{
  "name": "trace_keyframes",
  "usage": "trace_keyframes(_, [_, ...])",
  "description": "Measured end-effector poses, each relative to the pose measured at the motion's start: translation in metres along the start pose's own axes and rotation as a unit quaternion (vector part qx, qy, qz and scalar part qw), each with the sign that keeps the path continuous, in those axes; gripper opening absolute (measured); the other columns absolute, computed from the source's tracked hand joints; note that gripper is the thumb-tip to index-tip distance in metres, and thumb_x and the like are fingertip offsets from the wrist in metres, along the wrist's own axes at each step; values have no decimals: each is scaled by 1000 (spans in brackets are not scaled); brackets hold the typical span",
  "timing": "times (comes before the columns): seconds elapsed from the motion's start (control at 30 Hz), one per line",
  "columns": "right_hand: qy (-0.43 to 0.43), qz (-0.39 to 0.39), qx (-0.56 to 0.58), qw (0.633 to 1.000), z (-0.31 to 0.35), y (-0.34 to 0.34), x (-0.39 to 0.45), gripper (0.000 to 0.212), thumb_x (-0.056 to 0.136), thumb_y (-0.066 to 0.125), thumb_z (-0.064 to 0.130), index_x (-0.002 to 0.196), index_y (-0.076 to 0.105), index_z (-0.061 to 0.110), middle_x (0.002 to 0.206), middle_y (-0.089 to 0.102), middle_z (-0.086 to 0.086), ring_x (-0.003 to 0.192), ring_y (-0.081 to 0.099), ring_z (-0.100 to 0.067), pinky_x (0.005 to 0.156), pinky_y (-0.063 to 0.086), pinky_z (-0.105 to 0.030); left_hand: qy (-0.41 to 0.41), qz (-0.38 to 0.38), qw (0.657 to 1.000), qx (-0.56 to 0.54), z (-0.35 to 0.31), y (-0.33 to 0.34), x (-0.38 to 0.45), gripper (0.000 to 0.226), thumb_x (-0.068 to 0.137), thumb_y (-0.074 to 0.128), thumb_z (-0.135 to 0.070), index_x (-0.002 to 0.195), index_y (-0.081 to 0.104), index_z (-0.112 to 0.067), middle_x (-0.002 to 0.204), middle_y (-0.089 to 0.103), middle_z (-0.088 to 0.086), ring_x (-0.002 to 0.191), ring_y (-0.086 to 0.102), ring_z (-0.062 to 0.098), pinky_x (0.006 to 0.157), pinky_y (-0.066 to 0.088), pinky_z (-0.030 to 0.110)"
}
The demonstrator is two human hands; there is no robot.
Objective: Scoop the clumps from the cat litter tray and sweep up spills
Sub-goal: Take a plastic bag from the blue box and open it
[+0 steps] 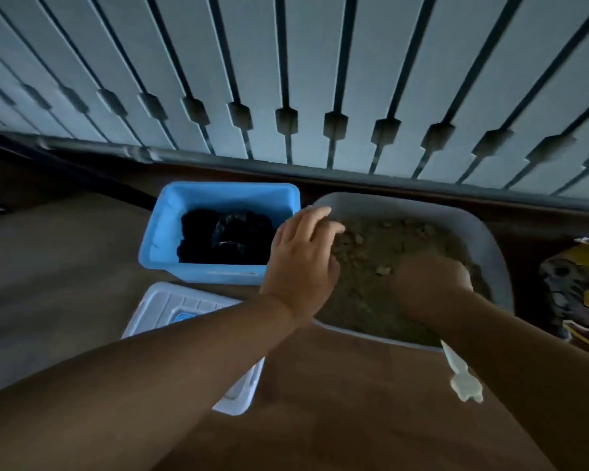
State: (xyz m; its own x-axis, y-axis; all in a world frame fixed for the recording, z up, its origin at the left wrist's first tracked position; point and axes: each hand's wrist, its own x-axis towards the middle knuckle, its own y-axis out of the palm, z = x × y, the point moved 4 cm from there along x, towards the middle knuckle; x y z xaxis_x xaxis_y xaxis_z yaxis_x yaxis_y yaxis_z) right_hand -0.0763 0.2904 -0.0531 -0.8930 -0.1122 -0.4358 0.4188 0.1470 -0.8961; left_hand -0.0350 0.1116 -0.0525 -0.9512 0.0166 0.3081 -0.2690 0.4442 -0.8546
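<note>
My hands in the litter tray, beside a blue bin on a brown floor.

My left hand [301,263] lies over the tray's left edge, its fingers [320,215] loosely spread and nearly straight, their tips down at the litter [381,246], gripping nothing I can see. My right hand [429,283] is blurred and sunk into the litter near the middle of the tray; whether it grips anything I cannot tell. The grey litter tray [490,239] holds brownish, lumpy litter. Just to its left stands a blue bin [164,232] with a black bag [225,236] inside. In front of the bin lies a white lid [170,307], partly under my left forearm. A white scoop [463,375] lies on the floor [337,385] near the tray's front edge. A yellow bag [578,294] sits at the tray's right. A slatted white railing [286,62] runs behind.
</note>
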Motion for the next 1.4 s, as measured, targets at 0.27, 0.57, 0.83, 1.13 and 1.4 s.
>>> trace_keyframes(0.27, [-108, -112, 93, 983, 88, -14, -12, 14, 95, 44, 37, 85, 44, 27, 87, 56, 3, 76, 49, -20, 64, 38, -33, -304, 128, 935, 133, 120, -32, 0, 27, 82, 73, -34, 105, 61, -32, 166, 6, 4, 153, 3, 36, 121, 13, 57])
trace_keyframes(0.57, [-163, -171, 1, 972, 113, -3, -19, 17, 94, 46, 32, 105, 56, 23, 101, 53, 5, 94, 50, -16, 74, 42, -31, -412, 302, 850, 128, 161, -2, -7, 39, 88, 61, -22, 126, 64, -25, 132, 58, 4, 131, 45, 29, 118, 15, 58])
trace_keyframes(0.83, [-176, -168, 60, 968, 118, -3, -19, 31, 94, 44, 33, 121, 54, 21, 118, 53, 2, 109, 50, -20, 93, 46, -39, -249, -2, 965, -85, 114, -39, 19, 19, 93, 59, -26, 110, 66, -32, 110, 66, -6, 87, 62, 13, 80, 51, 33])
trace_keyframes(1.13, [118, 126, 785, 595, 85, 10, 7, 38, 100, 47, 50, 105, 69, 19, 101, 75, -10, 93, 72, -28, 86, 58, -46, -437, 98, 661, -602, 21, -27, 26, 23, 69, 53, -12, 63, 74, -21, 99, 66, 11, 102, 64, 34, 102, 49, 51])
trace_keyframes(1.4, [71, 76, 711, 695, 40, 7, 2, 19, 91, 52, -1, 89, 70, 5, 77, 69, -17, 68, 67, -30, 64, 56, -35, -474, 270, 631, -552, -2, 9, -7, 36, 86, 68, -39, 109, 72, -12, 104, 76, 8, 95, 74, 28, 92, 57, 45])
